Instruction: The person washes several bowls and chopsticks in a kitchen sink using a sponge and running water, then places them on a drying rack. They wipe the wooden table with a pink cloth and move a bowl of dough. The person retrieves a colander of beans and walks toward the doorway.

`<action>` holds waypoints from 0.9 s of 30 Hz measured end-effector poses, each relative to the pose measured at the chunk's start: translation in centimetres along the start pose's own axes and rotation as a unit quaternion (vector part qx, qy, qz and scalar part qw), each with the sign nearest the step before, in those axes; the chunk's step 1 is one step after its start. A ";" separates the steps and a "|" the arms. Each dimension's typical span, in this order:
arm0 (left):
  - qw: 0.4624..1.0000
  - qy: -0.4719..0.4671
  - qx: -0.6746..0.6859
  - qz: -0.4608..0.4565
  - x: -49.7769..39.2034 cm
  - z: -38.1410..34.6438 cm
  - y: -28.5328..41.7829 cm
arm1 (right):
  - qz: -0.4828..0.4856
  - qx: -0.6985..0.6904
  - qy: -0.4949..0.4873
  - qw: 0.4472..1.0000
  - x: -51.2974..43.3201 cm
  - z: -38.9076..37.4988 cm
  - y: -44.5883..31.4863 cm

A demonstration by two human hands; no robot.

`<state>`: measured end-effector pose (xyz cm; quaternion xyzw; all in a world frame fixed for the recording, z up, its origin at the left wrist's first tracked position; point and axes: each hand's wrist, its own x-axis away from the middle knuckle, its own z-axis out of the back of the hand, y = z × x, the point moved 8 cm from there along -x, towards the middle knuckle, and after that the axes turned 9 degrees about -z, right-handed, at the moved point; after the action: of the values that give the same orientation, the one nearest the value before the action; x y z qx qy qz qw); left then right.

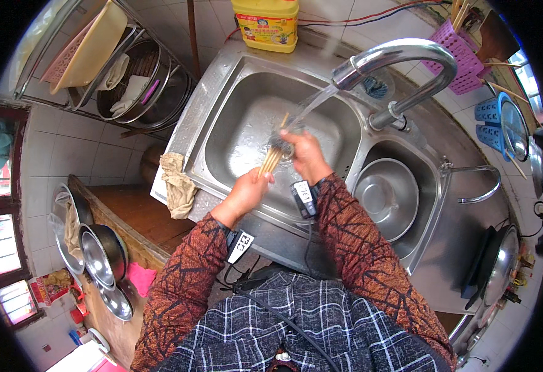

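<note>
A bundle of wooden chopsticks [270, 160] is gripped near its lower end by my left hand [247, 191], over the large basin of a stainless steel sink [234, 125]. My right hand [306, 153] is closed around a greyish scrubber [283, 139], blurred and partly hidden by the fingers, which presses on the upper part of the chopsticks. Water runs from the curved chrome faucet [399, 51] onto the upper end of the bundle and the scrubber.
A metal bowl [385, 200] sits in the smaller basin at right. A yellow jug [271, 25] stands behind the sink. A beige cloth [178, 186] hangs over the left corner. Pots and a small faucet [480, 169] are around the sides.
</note>
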<state>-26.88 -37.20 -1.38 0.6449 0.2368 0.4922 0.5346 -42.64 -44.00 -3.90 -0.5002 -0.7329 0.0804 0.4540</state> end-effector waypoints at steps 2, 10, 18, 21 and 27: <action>1.000 -0.011 -0.001 0.026 1.1 0.2 -0.3 | 0.019 -0.022 0.037 0.999 -0.9 2.0 -1.5; 0.996 0.028 0.019 0.087 1.8 0.9 0.4 | -0.030 -0.137 0.037 0.989 -0.8 7.0 -2.6; 0.874 0.094 -0.460 -0.126 -1.0 -0.5 4.8 | -0.098 0.003 -0.104 0.990 3.1 -2.5 4.2; 0.855 0.069 -0.506 -0.092 -0.7 -1.2 5.2 | -0.039 0.047 0.015 0.998 2.5 -1.4 3.4; 0.836 0.034 -0.530 -0.137 0.9 -0.4 6.7 | 0.008 -0.012 0.085 0.996 0.6 1.3 1.4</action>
<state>-28.34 -38.38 5.15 0.2070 0.0435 0.4858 0.8481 -42.73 -42.43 -5.13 -0.5165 -0.6882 0.0327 0.5084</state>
